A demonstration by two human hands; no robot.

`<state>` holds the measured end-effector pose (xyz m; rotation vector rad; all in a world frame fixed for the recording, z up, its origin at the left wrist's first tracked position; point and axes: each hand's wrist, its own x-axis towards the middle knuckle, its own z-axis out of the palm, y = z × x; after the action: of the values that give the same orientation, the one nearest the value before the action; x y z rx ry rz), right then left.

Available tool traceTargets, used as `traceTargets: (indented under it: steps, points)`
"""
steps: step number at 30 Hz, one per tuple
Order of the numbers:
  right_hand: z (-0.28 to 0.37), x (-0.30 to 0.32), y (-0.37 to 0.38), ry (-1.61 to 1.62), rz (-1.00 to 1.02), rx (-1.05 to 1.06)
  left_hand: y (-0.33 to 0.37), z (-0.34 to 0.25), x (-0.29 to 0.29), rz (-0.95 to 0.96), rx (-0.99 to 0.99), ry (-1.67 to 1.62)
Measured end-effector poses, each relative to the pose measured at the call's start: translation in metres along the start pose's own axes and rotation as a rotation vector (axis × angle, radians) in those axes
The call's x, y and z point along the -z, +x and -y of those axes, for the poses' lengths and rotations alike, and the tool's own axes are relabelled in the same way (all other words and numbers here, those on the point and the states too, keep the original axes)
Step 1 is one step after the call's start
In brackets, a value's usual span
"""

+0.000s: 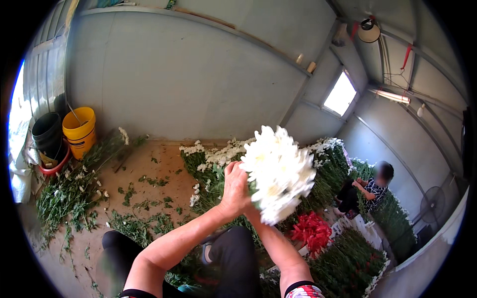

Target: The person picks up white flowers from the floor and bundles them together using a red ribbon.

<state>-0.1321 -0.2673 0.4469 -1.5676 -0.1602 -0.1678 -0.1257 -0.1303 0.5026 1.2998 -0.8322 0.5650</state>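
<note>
A bunch of white chrysanthemums [278, 174] is held up in front of me, its full heads turned up and to the right. My left hand [235, 190] is closed around it just below the heads, with the back of the hand toward me. My right forearm [273, 238] reaches up to the same bunch. The right hand's fingers are hidden behind the left hand and the flowers, so their grip cannot be made out. The stems are mostly hidden too. Below the bunch, to the right, lies a pile of bright red strips [312, 232].
White-flowered stems [218, 154] are heaped along the wall, with more green stems [353, 258] at right. Another person [370, 191] sits there, handling stems. Loose cuttings [74, 198], a yellow bucket [79, 131] and a dark bucket [47, 134] stand left. A fan [432, 203] is far right.
</note>
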Motion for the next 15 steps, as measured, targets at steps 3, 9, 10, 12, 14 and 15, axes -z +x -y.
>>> traceTargets:
  steps: [3,9,10,12,14,15]
  points:
    - [-0.011,-0.004,-0.008,0.072,-0.027,0.027,0.009,-0.017,0.01,0.074,-0.178,-0.089]
    - [0.02,0.038,-0.036,0.07,-0.163,0.068,0.0,-0.034,-0.015,0.188,0.081,-0.492]
    - [0.026,0.052,-0.045,0.056,-0.198,0.073,-0.001,-0.04,-0.019,0.214,0.057,-0.483]
    - [0.042,0.085,-0.064,0.031,-0.284,0.074,0.002,-0.054,-0.027,0.25,-0.167,-0.323]
    - [0.066,0.119,-0.084,-0.005,-0.379,0.07,-0.002,-0.058,-0.043,0.363,-0.333,-0.219]
    - [0.072,0.125,-0.086,-0.004,-0.407,0.07,-0.016,-0.031,-0.058,0.465,-0.113,-0.482]
